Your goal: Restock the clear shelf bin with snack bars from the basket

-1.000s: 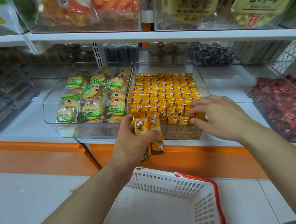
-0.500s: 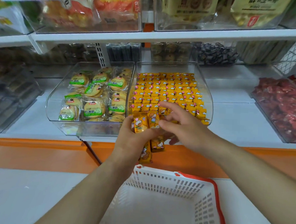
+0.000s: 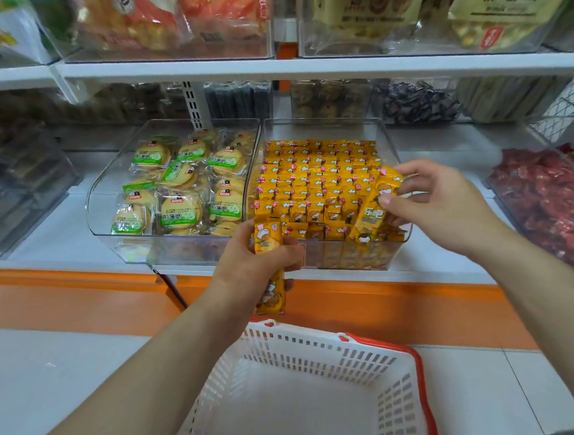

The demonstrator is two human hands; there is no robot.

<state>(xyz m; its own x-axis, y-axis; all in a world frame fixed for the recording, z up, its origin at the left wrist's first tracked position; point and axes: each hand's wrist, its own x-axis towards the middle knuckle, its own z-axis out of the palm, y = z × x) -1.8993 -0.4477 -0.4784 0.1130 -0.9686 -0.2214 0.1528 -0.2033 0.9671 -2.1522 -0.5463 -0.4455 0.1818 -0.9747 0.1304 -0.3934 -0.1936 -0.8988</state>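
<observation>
A clear shelf bin (image 3: 390, 146) holds several rows of upright orange snack bars (image 3: 314, 182). My right hand (image 3: 439, 208) pinches one orange snack bar (image 3: 374, 208) over the bin's front right corner, the bar tilted with its lower end near the packed rows. My left hand (image 3: 253, 265) grips another orange bar (image 3: 269, 269) upright in front of the bin's front wall. Below stands a white plastic basket (image 3: 398, 409) with a red rim; its visible inside holds nothing.
A second clear bin (image 3: 104, 187) of green-labelled round biscuits sits directly left. A bin of red-wrapped sweets (image 3: 546, 197) is at the right. A shelf with more bins (image 3: 287, 67) hangs above. An orange ledge (image 3: 374, 308) runs below the shelf front.
My right hand took one bar from my left hand's bundle and carried it right, up over the bin's front right corner. My left hand stayed put, holding fewer bars.
</observation>
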